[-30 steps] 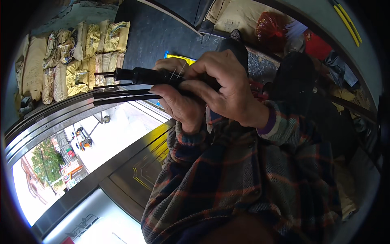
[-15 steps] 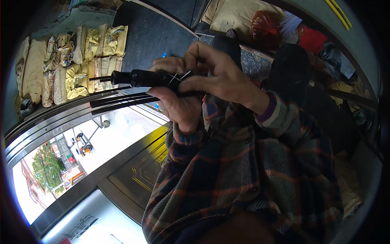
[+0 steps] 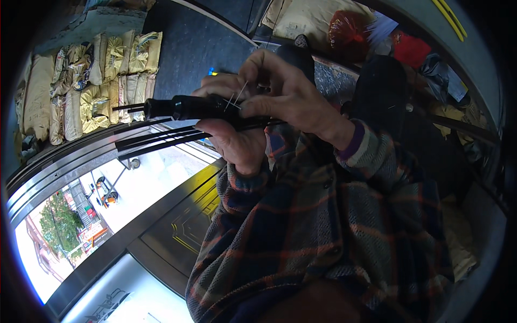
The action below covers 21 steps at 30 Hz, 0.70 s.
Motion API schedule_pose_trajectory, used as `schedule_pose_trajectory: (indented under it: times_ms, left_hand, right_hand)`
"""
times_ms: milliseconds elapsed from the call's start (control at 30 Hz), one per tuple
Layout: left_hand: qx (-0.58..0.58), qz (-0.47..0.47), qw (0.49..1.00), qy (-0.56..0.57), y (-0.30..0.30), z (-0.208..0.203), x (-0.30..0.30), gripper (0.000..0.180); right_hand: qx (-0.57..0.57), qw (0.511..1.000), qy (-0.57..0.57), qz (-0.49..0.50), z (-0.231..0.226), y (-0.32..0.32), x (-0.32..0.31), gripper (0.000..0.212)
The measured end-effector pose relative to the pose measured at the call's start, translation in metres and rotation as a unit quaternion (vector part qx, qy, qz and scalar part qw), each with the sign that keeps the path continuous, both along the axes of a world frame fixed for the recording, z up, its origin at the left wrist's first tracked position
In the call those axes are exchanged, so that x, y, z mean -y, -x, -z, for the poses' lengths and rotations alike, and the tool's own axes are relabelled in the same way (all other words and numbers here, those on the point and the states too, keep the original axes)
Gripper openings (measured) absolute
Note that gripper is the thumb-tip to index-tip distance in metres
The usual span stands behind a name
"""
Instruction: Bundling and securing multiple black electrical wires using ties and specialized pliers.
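My left hand is closed round a dark, tube-shaped piece with a stepped end, in front of my chest. Thin black rods stick out of that end to the left. Below it, several long black rods run left from beside my left palm; whether they belong to the same piece, I cannot tell. Bent over the piece's near end, my right hand is closed, thumb and fingertips at thin pale wires that cross each other there. The fingers partly hide where the wires go in.
At the left, paper-wrapped bundles lie in rows beside a dark floor. A metal-framed glass pane and a brown panelled door lie below them. Red plastic bags and a large paper sack rest at the top right.
The upper pale wire has swung more upright between my right fingers. Both hands stay at the dark piece, and the whole view has shifted slightly.
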<state>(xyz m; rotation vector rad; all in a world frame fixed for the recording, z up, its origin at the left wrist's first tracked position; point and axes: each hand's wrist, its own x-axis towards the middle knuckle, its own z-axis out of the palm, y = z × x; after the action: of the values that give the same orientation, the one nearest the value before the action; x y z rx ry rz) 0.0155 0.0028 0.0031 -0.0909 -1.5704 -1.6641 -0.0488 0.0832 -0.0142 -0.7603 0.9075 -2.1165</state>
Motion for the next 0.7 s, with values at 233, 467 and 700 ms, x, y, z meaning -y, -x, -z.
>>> schedule_pose_trajectory:
  times_ms: [233,467,700]
  left_hand:
    - [0.033,0.008,0.999,-0.004,0.004,0.001,0.007,0.05]
    - [0.089,0.008,0.995,-0.035,0.039,-0.012,0.031,0.049]
    - [0.079,0.198,0.937,-0.278,0.117,-0.015,0.084,0.052]
  right_hand:
    - [0.0,1.0,0.003,-0.016,0.007,0.012,0.008,0.037]
    - [0.009,0.999,-0.035,0.037,-0.006,0.044,0.025,0.038]
    - [-0.005,0.979,-0.071,0.19,-0.02,0.093,0.068,0.036]
